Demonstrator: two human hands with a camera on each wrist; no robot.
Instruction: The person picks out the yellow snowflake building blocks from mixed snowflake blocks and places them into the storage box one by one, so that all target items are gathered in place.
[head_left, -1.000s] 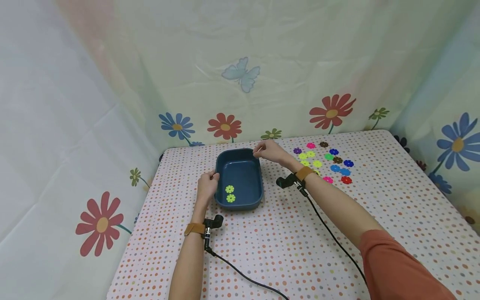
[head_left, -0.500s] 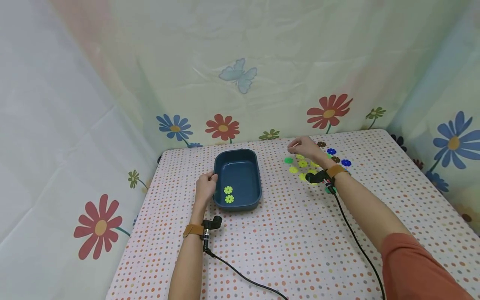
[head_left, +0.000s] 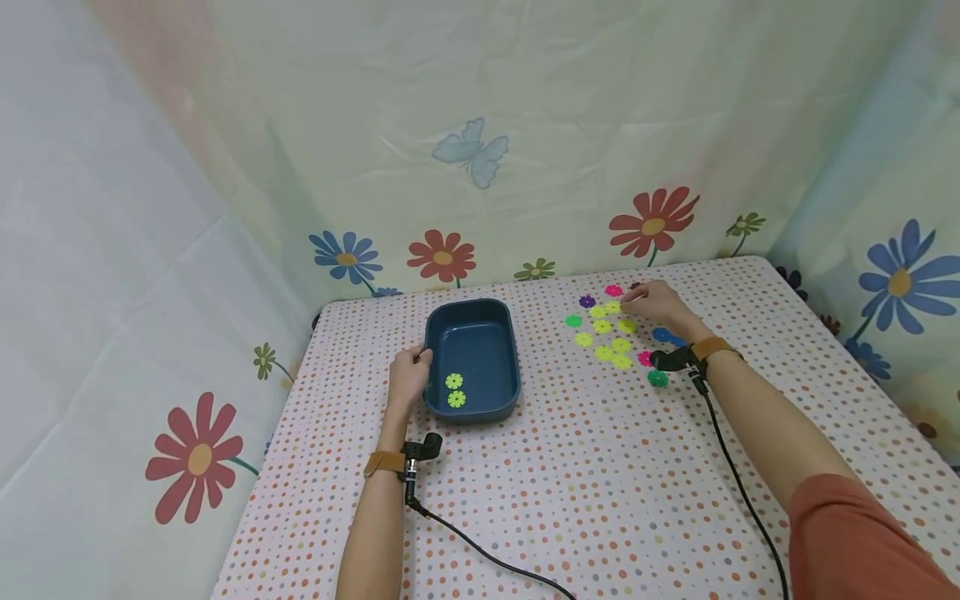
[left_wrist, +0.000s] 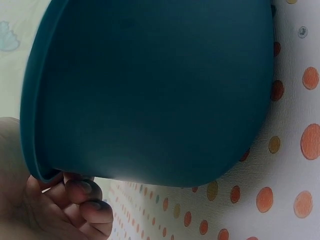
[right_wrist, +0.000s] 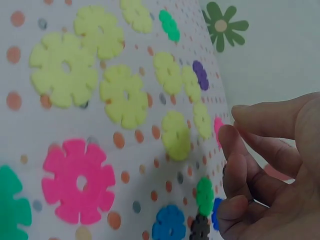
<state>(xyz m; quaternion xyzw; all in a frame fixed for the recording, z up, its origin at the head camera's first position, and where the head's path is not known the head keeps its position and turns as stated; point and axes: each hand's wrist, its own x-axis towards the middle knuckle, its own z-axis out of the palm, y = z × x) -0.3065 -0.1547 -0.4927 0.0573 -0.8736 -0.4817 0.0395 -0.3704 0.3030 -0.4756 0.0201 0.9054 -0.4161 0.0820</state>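
My left hand (head_left: 408,377) grips the left rim of a dark blue rectangular tray (head_left: 483,354); in the left wrist view, its curled fingers (left_wrist: 87,190) sit under the tray's lip. Two yellow-green notched plastic discs (head_left: 455,390) lie inside the tray. My right hand (head_left: 660,302) hovers over the loose discs at right. In the right wrist view, its thumb and index fingertip are close together with no disc seen between them. Several yellow discs (right_wrist: 125,95), a pink disc (right_wrist: 79,181) and a blue disc (right_wrist: 169,223) lie near it. Some discs are hidden behind the right hand.
Green discs (head_left: 657,378) and a purple disc (head_left: 587,302) lie among the spread on the dotted tablecloth (head_left: 540,483). A flowered curtain (head_left: 360,150) stands behind the table. Black cables (head_left: 495,560) run from both wrist cameras across the cloth.
My right hand has moved right, from the tray's far right corner to above the loose discs. The left hand stays on the rim, and the tray has not visibly moved.
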